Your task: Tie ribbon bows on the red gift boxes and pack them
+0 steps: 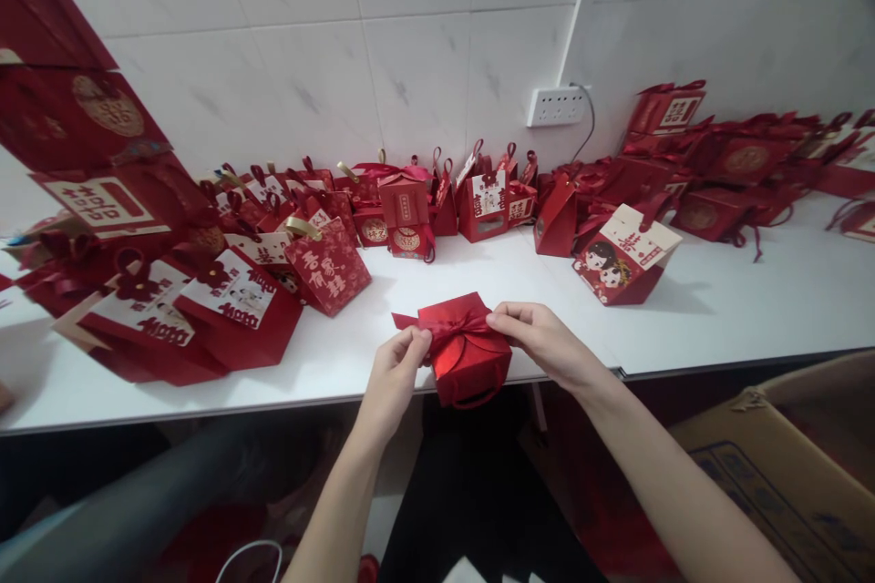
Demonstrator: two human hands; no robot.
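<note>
A red gift box sits at the front edge of the white table, a little past the rim. Across its top lies a red ribbon tied in a bow, and a cord handle hangs at the near side. My left hand pinches the ribbon at the left of the bow, where a loose tail sticks out beyond the fingers. On the other side, my right hand pinches the ribbon's right part between thumb and fingers. Both hands rest close against the box.
Finished-looking red boxes crowd the left of the white table, with a tall stack behind them. More boxes line the tiled wall. A box with cartoon figures stands to the right. Below right is an open cardboard carton.
</note>
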